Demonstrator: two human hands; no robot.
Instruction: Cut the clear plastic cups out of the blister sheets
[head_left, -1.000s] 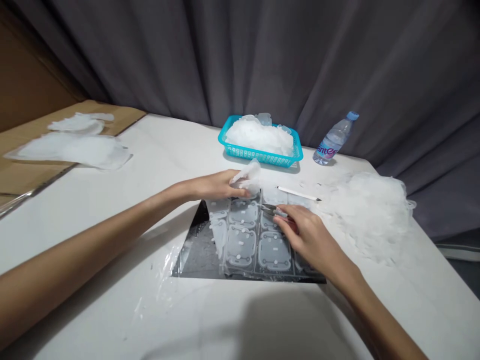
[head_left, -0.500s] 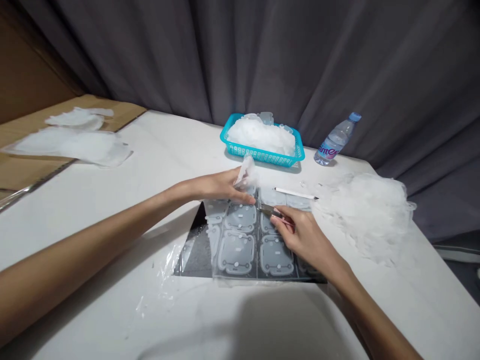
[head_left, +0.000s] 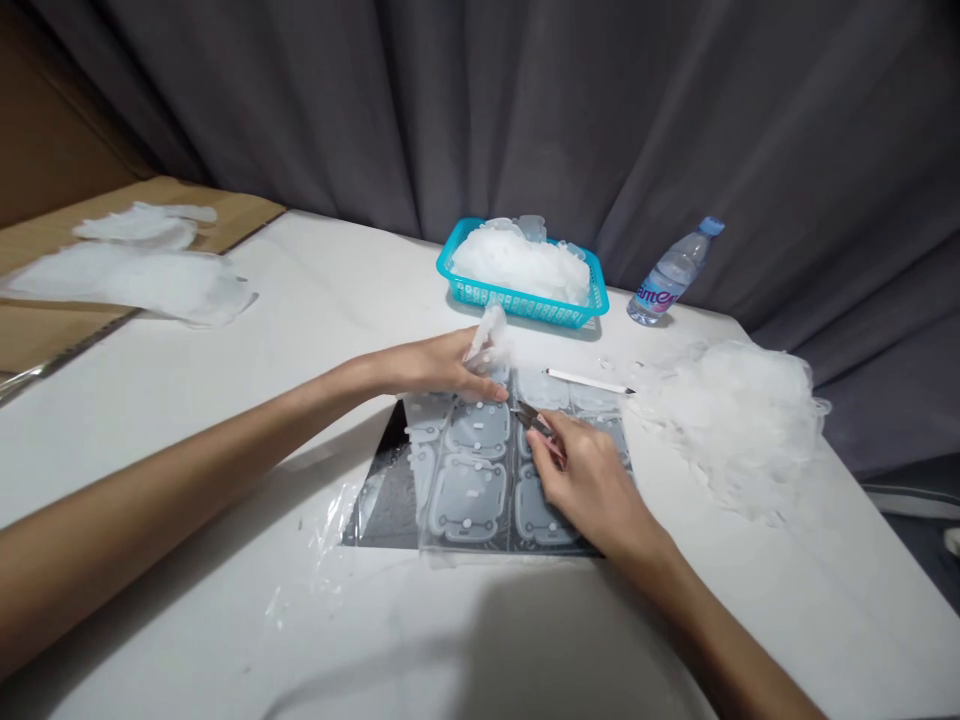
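Note:
My right hand (head_left: 581, 465) is closed round small snips (head_left: 538, 420) with pink on the handles. Their metal tips point up and left, close to the fingertips of my other hand. My left hand (head_left: 457, 368) grips a crumpled piece of translucent white film (head_left: 490, 335) that stands up from its fingers. Below both hands lies a translucent sheet (head_left: 469, 498) with rounded rectangular shapes in rows, on top of a black mat (head_left: 379, 500). Whether the snips' tips touch the sheet I cannot tell.
A turquoise basket (head_left: 525, 308) full of white translucent pieces stands behind my hands. A water bottle (head_left: 671, 280) is to its right. A white pencil (head_left: 589, 381) lies near a heap of translucent film pieces (head_left: 739, 425). More white sheets (head_left: 142, 283) lie at the left on cardboard (head_left: 244, 205).
My right hand has turned and shifted slightly left, and the snips now tilt more steeply. My left hand keeps its hold on the film. The whole view has moved a little.

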